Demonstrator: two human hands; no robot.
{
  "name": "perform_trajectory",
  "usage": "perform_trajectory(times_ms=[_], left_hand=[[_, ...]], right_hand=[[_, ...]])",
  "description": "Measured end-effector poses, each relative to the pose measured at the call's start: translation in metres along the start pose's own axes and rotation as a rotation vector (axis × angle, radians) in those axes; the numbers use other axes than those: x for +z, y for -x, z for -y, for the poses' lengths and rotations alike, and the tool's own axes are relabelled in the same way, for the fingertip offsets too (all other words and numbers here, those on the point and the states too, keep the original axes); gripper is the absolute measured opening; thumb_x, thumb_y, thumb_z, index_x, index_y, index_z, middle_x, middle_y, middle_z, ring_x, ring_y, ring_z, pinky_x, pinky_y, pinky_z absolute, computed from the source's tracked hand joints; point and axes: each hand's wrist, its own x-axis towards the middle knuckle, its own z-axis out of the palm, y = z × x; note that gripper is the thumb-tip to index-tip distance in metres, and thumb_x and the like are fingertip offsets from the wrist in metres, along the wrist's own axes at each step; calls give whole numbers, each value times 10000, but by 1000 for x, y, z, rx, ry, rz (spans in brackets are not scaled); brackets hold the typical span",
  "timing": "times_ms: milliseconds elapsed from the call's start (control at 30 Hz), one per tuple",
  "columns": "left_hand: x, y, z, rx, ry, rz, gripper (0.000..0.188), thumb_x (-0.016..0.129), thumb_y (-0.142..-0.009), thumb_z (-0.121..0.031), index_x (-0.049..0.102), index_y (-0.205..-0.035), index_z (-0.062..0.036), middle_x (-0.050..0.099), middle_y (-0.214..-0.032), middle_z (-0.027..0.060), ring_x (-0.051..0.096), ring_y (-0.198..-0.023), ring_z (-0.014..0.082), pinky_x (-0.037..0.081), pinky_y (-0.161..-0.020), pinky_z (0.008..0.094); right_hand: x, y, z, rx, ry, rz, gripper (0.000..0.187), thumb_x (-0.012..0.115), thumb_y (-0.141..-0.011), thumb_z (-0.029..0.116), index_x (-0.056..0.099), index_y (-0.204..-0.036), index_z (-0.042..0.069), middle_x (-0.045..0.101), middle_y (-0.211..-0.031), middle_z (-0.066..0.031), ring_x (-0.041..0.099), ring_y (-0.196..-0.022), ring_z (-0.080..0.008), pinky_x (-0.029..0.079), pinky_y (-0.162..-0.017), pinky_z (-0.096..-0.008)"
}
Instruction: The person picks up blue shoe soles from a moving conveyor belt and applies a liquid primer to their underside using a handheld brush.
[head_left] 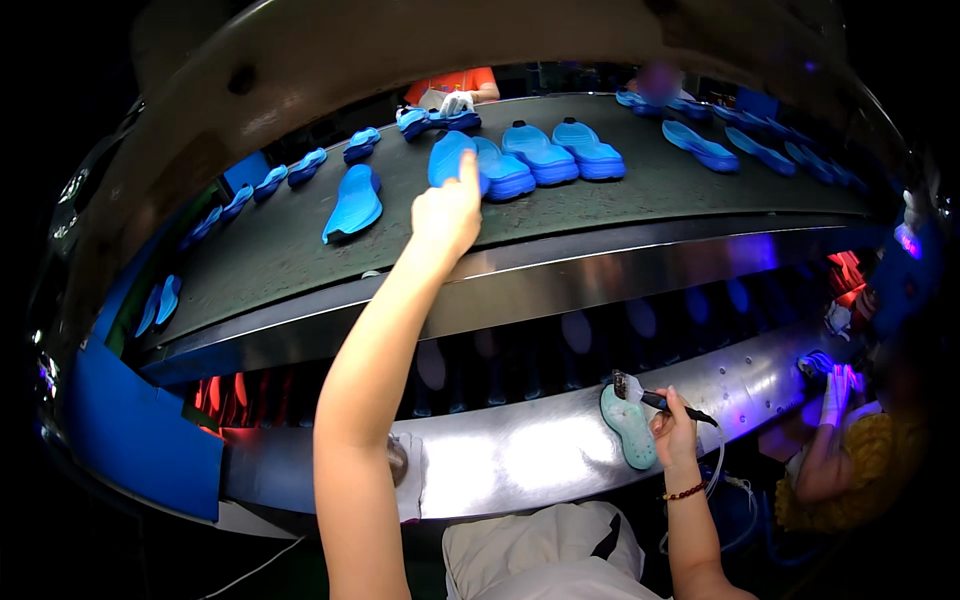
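My left hand [447, 212] reaches over to the upper belt and is closed at the near end of a blue shoe sole [450, 158]. One digit lies straight along the sole's face; the other fingers are mostly hidden. That sole is tilted and overlaps a neighbouring blue sole [503, 172]. Lower right, my right hand [676, 432] grips a flat brush [640, 393] with a black handle and a cord or hose trailing from it. The bristles are over the toe end of a pale green sole [630, 432], which lies on the metal ledge beside my fingers.
More blue soles [355, 202] are spread over the dark belt [270, 245]. Below its metal edge, a darker lower track [500, 360] carries several soles. Across the belt, a person's gloved hands [455, 103] handle blue soles; another person [835, 440] works at the right. A blue panel [140, 430] stands left.
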Motion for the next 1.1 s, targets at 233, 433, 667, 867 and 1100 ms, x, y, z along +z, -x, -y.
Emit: perform_trajectory(times_ms=[233, 433, 667, 867, 1100], left_hand=[[21, -26, 19, -199, -179, 119, 222, 518, -784, -68, 635, -972, -49, 637, -994, 111, 594, -956, 332, 433, -795, 566], [37, -48, -23, -37, -190, 55, 214, 518, -762, -28, 600, -960, -30, 598, -1023, 152, 568, -970, 350, 483, -783, 456], [55, -67, -66, 380, 258, -48, 207, 552, -785, -115, 561, -973, -31, 578, -1011, 196, 559, -967, 332, 463, -816, 425], [20, -37, -80, 318, 345, 51, 321, 611, -784, -316, 592, -906, -20, 621, -861, 193, 588, -848, 348, 456, -752, 404], [18, 67, -28, 93, 1223, -418, 229, 569, -830, -242, 559, -833, -13, 569, -942, 102, 528, -882, 174, 409, -801, 291]], right_hand=[[-27, -11, -12, 37, -57, -79, 181, 555, -863, 192, 575, -877, 12, 605, -812, -70, 473, -452, -100, 378, -436, -189], [-36, -14, -12, 99, -73, -115, 185, 554, -861, 236, 585, -845, 54, 594, -708, -41, 471, -443, -109, 370, -423, -209], [-31, -21, -14, 100, -92, -108, 175, 556, -859, 228, 579, -839, 56, 596, -727, -42, 469, -460, -108, 366, -438, -210], [-34, -19, -9, 75, -57, -43, 172, 548, -864, 217, 576, -894, 50, 601, -748, -45, 507, -501, -113, 388, -469, -212], [-41, -16, -14, 53, -57, -16, 181, 537, -873, 185, 551, -977, 38, 613, -842, -60, 569, -636, -125, 414, -561, -216]])
